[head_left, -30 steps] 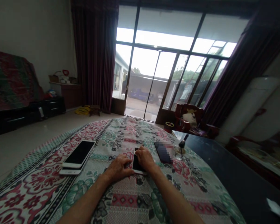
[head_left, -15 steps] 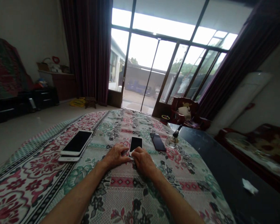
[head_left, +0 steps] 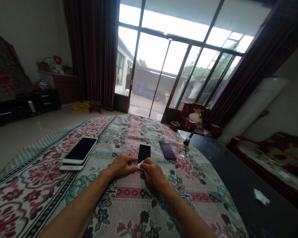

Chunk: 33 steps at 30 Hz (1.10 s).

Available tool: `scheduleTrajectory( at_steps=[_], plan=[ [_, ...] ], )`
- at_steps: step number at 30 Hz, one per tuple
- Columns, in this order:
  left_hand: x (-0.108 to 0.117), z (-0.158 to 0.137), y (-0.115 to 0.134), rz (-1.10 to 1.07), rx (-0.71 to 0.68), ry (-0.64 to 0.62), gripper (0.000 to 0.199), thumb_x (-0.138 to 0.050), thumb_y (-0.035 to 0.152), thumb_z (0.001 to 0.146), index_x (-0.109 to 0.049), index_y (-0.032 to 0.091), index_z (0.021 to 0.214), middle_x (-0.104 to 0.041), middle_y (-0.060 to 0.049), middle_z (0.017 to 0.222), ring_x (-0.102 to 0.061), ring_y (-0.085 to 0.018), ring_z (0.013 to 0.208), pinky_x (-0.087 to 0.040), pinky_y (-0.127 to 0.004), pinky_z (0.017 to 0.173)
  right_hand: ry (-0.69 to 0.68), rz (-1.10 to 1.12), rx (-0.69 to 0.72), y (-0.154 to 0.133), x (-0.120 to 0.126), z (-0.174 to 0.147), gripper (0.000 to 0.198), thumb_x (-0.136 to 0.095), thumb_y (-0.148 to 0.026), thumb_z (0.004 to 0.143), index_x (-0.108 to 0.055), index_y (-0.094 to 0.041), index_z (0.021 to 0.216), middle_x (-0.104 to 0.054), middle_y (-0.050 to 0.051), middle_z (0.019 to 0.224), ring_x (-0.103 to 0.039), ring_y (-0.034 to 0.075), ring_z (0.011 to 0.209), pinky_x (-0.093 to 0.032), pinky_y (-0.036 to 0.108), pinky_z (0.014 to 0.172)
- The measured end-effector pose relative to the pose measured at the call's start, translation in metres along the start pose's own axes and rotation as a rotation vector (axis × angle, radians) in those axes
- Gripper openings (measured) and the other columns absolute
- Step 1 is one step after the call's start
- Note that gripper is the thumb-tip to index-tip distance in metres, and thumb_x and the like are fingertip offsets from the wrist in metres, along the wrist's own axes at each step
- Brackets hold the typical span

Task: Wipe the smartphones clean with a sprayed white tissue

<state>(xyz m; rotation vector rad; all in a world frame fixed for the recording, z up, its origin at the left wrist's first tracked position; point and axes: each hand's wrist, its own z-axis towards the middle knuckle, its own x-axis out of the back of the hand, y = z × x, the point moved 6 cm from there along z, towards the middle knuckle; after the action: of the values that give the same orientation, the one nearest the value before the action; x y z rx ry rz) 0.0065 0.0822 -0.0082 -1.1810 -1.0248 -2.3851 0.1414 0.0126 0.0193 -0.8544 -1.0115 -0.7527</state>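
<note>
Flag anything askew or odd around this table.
The upper white phone at left sits offset on the lower phone, baring its near edge; a crumpled-looking white scrap lies loose on the black tabletop.

Head camera looks forward and down: patterned tablecloth (head_left: 134,208) near, across lower frame; glass door (head_left: 149,62) farther, upper centre.

On my feed I can read no text, label, brand, number or sign. The middle phone (head_left: 144,152) and the upper phone (head_left: 80,150) at left look plain dark to me; the right-hand phone (head_left: 168,150) is pixelated, and the yellow item (head_left: 81,106) is too blurred.
</note>
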Motion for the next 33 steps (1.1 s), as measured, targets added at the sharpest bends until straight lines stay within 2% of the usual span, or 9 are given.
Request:
scheduleTrajectory(
  at_steps=[5, 12, 18, 23, 28, 33],
  plan=[
    [-0.002, 0.002, -0.001, 0.014, 0.029, -0.009, 0.032, -0.071, 0.038, 0.073, -0.073, 0.026, 0.103, -0.064, -0.003, 0.086, -0.055, -0.022, 0.090, -0.044, -0.031, 0.082, -0.018, -0.043, -0.044, 0.018, 0.002, 0.015, 0.025, -0.045, -0.012, 0.091, -0.069, -0.018, 0.088, -0.059, 0.006, 0.098, -0.053, 0.015, 0.090, -0.039, 0.025, 0.080],
    [0.000, 0.002, 0.002, 0.029, 0.023, -0.006, 0.031, -0.070, 0.038, 0.073, -0.073, 0.027, 0.102, -0.064, -0.004, 0.085, -0.056, -0.022, 0.088, -0.044, -0.032, 0.082, -0.035, -0.211, -0.193, 0.058, -0.001, 0.072, 0.030, -0.041, -0.018, 0.094, -0.071, -0.019, 0.092, -0.061, 0.009, 0.101, -0.055, 0.017, 0.091, -0.038, 0.025, 0.077],
    [0.000, 0.002, 0.003, 0.019, 0.034, -0.014, 0.029, -0.067, 0.038, 0.074, -0.074, 0.026, 0.100, -0.063, -0.004, 0.084, -0.054, -0.021, 0.088, -0.043, -0.032, 0.082, -0.062, -0.255, -0.219, 0.062, -0.009, 0.103, 0.033, -0.039, -0.020, 0.095, -0.072, -0.018, 0.091, -0.061, 0.011, 0.104, -0.055, 0.019, 0.091, -0.037, 0.027, 0.073],
    [0.003, 0.002, 0.008, 0.034, 0.043, -0.020, 0.027, -0.067, 0.037, 0.075, -0.073, 0.024, 0.099, -0.063, -0.003, 0.083, -0.054, -0.021, 0.087, -0.042, -0.031, 0.082, -0.072, -0.264, -0.162, 0.048, -0.012, 0.088, 0.030, -0.041, -0.016, 0.092, -0.070, -0.020, 0.095, -0.060, 0.009, 0.103, -0.053, 0.019, 0.092, -0.038, 0.027, 0.076],
    [0.004, 0.000, 0.009, 0.075, 0.059, -0.001, 0.025, -0.067, 0.037, 0.074, -0.072, 0.022, 0.094, -0.061, -0.003, 0.082, -0.054, -0.021, 0.085, -0.042, -0.030, 0.077, -0.040, -0.189, -0.049, 0.027, -0.007, 0.051, 0.026, -0.044, -0.014, 0.091, -0.069, -0.020, 0.093, -0.059, 0.006, 0.098, -0.051, 0.017, 0.091, -0.037, 0.025, 0.079],
    [0.001, -0.001, 0.006, 0.086, 0.072, -0.010, 0.031, -0.068, 0.039, 0.074, -0.071, 0.022, 0.100, -0.061, -0.003, 0.082, -0.053, -0.021, 0.087, -0.041, -0.029, 0.079, -0.032, -0.118, 0.039, 0.007, 0.000, 0.016, 0.021, -0.046, -0.014, 0.091, -0.066, -0.019, 0.090, -0.057, 0.005, 0.096, -0.049, 0.016, 0.086, -0.038, 0.025, 0.079]
  ],
)
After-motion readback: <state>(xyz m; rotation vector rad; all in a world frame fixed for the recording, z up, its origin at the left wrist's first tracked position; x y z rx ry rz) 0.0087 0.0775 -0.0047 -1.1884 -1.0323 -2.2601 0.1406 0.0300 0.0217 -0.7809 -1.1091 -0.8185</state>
